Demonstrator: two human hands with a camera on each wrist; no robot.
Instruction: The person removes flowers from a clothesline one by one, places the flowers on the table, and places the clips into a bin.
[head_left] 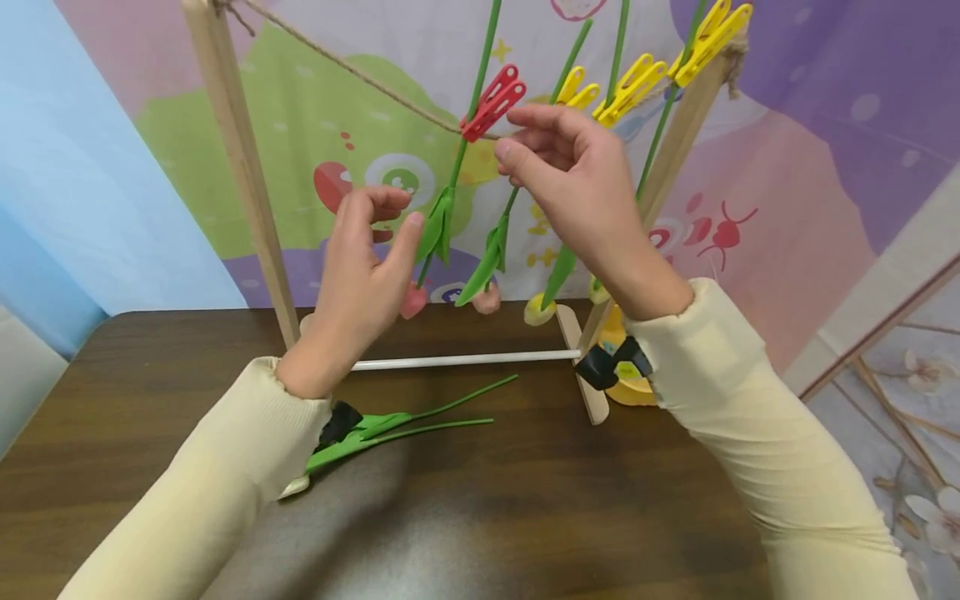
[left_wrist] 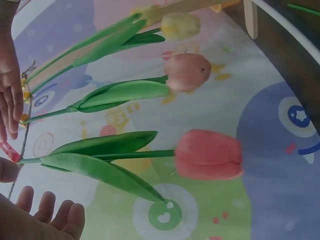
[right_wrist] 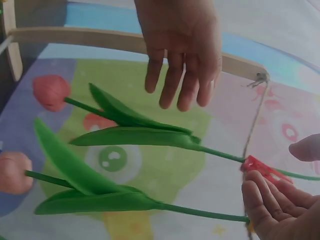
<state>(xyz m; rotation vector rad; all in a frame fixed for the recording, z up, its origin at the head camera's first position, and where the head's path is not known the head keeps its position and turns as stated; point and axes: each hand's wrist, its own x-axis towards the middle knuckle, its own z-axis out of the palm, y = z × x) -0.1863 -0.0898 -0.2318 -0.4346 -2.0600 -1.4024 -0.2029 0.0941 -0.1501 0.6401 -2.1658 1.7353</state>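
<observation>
A red clothespin (head_left: 492, 103) clips a pink-red tulip (left_wrist: 209, 154) by its stem to the rope, with the bloom hanging down. Just right of that clothespin is my right hand (head_left: 573, 171); in the right wrist view its thumb stands apart from its fingers, with nothing pinched between them. My left hand (head_left: 367, 267) hovers left of the tulip's leaves, fingers loosely bent and holding nothing. A paler pink tulip (left_wrist: 187, 72) and yellow tulips (left_wrist: 181, 26) hang farther right from yellow clothespins (head_left: 632, 88).
The rope (head_left: 352, 71) runs between two wooden posts (head_left: 243, 167), joined low down by a white rod (head_left: 465, 360). More tulips (head_left: 375, 435) lie on the brown table (head_left: 525, 517), their blooms partly behind my left sleeve. A yellow object (head_left: 632, 390) stands by the right foot.
</observation>
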